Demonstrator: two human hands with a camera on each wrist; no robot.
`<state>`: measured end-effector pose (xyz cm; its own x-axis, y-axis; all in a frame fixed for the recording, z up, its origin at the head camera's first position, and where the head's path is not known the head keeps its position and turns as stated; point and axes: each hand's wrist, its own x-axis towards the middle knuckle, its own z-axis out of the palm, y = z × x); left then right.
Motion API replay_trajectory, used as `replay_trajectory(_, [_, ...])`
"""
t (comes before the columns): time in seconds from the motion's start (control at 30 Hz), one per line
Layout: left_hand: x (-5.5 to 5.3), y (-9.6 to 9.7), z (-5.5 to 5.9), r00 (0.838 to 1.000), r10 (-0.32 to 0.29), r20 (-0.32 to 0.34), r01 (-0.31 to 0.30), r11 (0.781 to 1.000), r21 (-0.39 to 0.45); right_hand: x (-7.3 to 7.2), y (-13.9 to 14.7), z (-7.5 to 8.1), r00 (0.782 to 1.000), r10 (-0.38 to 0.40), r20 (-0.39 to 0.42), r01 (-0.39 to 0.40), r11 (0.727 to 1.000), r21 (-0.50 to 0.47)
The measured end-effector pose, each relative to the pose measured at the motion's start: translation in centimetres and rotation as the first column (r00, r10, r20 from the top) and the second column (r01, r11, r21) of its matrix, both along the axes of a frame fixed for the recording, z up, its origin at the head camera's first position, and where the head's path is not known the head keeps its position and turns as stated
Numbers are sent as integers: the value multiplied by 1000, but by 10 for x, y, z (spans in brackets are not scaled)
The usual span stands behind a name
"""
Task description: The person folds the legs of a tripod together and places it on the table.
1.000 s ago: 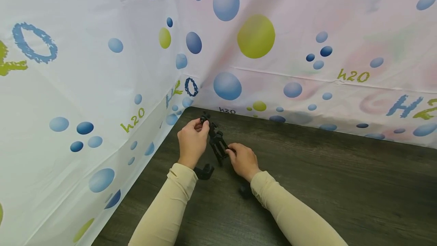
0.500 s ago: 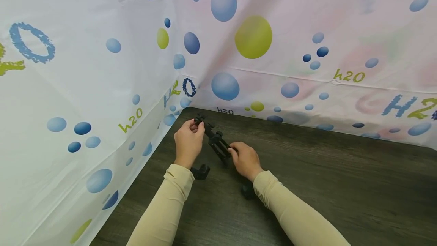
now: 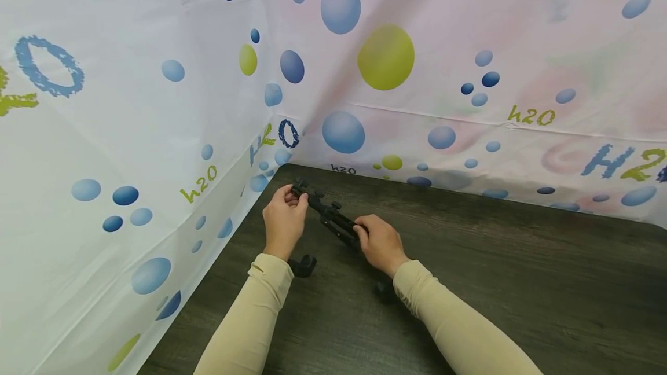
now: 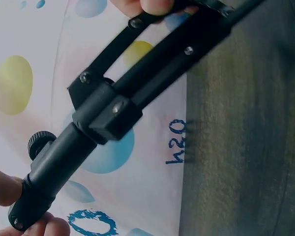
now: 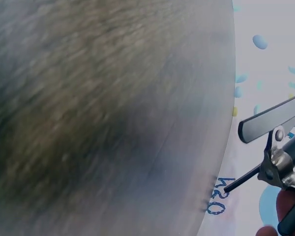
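A small black tripod (image 3: 337, 222) slants between my two hands, above the dark wood table. My left hand (image 3: 283, 221) pinches its head end between thumb and fingers. Lower down, my right hand (image 3: 383, 242) holds the legs, with the thumb on top. In the left wrist view, the tripod's tube (image 4: 64, 160), side knob (image 4: 41, 142) and hinged braces show up close, and left fingertips (image 4: 56, 226) are around its lower end. The right wrist view catches a leg (image 5: 270, 118), a metal hinge (image 5: 280, 164) and part of my right fingers. The leg ends are partly hidden by my right hand.
The dark wood table (image 3: 500, 282) stretches to the right and toward me. A white sheet printed with bubbles (image 3: 172, 120) hangs at left and behind, meeting at a corner beyond my hands. A black piece (image 3: 304, 266) juts out beside my left cuff.
My right hand has shifted slightly right and my left hand slightly left and down. The tripod has swung toward a flatter slant, and its legs look closer together. Both hands keep their hold.
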<state>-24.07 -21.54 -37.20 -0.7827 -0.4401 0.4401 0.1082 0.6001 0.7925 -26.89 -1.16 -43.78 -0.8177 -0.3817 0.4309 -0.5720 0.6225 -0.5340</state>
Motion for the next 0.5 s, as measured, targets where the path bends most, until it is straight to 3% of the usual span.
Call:
replay_trajectory(0.27, [0,-4,-9,997,19,80,-21,1000,22,-3,4,0,997,6,-81,-3,999,32])
replay_trajectory(0.5, [-1,-8,-17,989,23,143,-24,1000,10,-5,5,-1,997,-1,-74,6,998,67])
